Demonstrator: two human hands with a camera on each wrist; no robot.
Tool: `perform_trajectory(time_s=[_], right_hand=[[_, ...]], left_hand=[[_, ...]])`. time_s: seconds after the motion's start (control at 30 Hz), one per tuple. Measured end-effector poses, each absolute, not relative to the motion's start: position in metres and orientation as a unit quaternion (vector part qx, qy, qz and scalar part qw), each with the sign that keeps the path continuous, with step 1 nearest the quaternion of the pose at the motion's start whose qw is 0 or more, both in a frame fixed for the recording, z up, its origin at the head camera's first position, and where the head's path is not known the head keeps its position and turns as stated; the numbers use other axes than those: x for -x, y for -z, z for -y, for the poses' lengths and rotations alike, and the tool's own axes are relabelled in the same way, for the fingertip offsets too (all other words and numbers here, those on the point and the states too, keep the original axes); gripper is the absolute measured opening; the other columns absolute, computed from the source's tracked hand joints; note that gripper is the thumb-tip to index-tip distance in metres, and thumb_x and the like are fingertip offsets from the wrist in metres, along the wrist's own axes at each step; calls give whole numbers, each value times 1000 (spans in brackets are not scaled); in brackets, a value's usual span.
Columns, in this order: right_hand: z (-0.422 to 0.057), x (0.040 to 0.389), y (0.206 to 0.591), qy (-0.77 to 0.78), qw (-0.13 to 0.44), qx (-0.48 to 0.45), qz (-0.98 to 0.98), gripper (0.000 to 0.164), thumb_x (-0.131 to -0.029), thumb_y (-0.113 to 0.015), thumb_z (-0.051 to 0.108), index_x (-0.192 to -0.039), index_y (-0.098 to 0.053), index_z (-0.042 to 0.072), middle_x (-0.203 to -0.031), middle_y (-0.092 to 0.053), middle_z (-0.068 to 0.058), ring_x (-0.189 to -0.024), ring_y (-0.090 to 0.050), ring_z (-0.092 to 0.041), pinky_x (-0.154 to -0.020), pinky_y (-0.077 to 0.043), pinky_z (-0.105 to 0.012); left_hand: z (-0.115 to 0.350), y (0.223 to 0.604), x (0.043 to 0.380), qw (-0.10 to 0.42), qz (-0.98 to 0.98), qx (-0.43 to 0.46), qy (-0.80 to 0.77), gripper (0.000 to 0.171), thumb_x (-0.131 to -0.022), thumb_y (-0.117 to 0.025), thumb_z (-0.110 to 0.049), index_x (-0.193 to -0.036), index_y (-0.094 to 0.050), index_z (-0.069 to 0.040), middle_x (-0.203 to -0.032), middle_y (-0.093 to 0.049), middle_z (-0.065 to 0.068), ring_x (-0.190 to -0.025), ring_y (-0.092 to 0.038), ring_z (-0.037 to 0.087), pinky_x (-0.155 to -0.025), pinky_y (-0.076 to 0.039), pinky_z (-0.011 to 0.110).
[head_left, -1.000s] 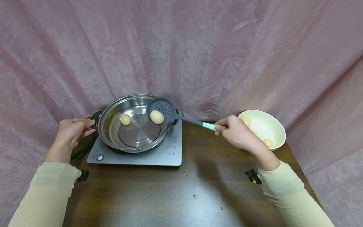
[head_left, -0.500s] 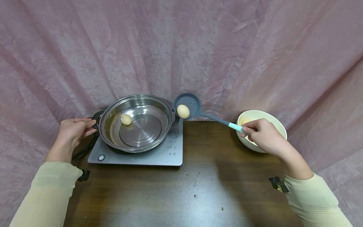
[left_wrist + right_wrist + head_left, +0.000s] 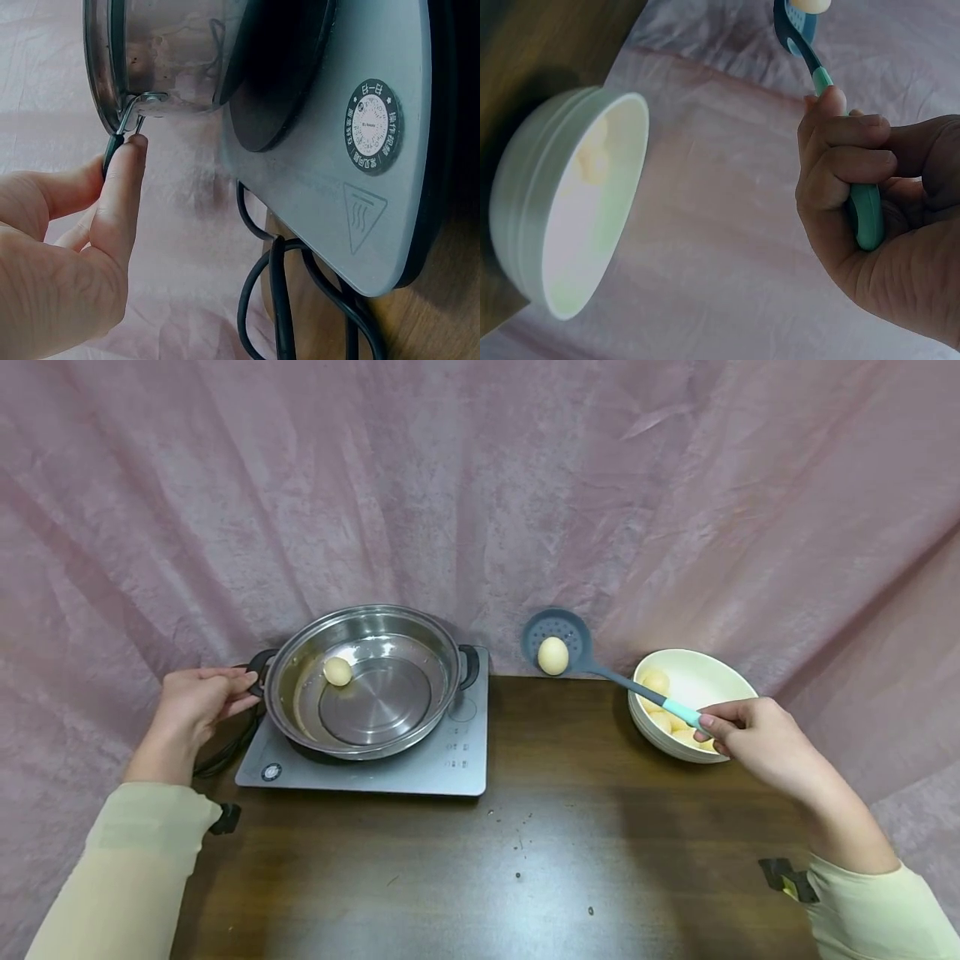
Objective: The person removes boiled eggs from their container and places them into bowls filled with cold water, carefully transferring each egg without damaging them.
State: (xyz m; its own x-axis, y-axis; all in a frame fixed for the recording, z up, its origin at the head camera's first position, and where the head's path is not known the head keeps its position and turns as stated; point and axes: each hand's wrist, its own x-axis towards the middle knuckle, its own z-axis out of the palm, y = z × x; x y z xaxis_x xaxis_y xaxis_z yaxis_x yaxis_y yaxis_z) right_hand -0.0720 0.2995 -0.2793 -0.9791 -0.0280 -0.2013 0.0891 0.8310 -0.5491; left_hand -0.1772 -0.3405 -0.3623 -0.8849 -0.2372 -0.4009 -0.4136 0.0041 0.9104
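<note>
My right hand grips the mint-green handle of a grey slotted skimmer. An egg rests in the skimmer's perforated head, held in the air between the pot and the bowl. The handle crosses above a cream bowl, where several eggs lie. In the right wrist view, my fingers curl round the handle. With thumb and fingers, my left hand pinches the black side handle of a steel pot. One egg sits inside that pot, toward its left.
Under the pot is a flat silver induction cooker, its black cord running off at the left. A pink curtain hangs behind the wooden table. Small crumbs are scattered near the table's middle.
My right hand has carried the skimmer and its egg rightward, from above the pot to just left of the bowl. My left hand stays on the pot handle.
</note>
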Motion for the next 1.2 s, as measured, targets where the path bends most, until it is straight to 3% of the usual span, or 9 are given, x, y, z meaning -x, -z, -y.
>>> perform_trajectory(time_s=[0.17, 0.47, 0.87, 1.2], right_hand=[[-315, 65, 283, 289, 101, -33, -951, 43, -100, -43, 34, -103, -65, -2, -64, -54, 1, -49, -35, -6, -37, -30, -25], [-351, 52, 291, 282, 80, -56, -954, 49, -101, -39, 35, -109, -62, -8, -68, -57, 2, -53, -42, -6, -40, -36, -25], [-396, 37, 297, 213, 61, -121, -967, 53, -99, -40, 40, -113, -63, -6, -79, -67, -2, -67, -52, -6, -51, -37, -22], [-416, 28, 307, 167, 48, -138, -975, 44, -98, -44, 31, -106, -66, -6, -75, -70, -4, -69, -56, -13, -53, -36, -27]], left_hand=[[339, 362, 176, 72, -709, 230, -663, 28, -80, -75, -18, -106, -64, -12, -104, -50, -2, -71, -70, 9, -74, -60, 23], [338, 361, 173, 60, -695, 221, -682, 14, -80, -75, -12, -92, -68, -15, -84, -61, -7, -67, -70, 10, -70, -61, 23], [339, 361, 175, 59, -703, 222, -673, 17, -79, -76, -14, -94, -67, -16, -92, -56, -6, -68, -70, 10, -71, -61, 23], [341, 364, 177, 60, -703, 221, -674, 15, -79, -76, -15, -91, -67, -18, -97, -54, -4, -69, -70, 9, -71, -61, 23]])
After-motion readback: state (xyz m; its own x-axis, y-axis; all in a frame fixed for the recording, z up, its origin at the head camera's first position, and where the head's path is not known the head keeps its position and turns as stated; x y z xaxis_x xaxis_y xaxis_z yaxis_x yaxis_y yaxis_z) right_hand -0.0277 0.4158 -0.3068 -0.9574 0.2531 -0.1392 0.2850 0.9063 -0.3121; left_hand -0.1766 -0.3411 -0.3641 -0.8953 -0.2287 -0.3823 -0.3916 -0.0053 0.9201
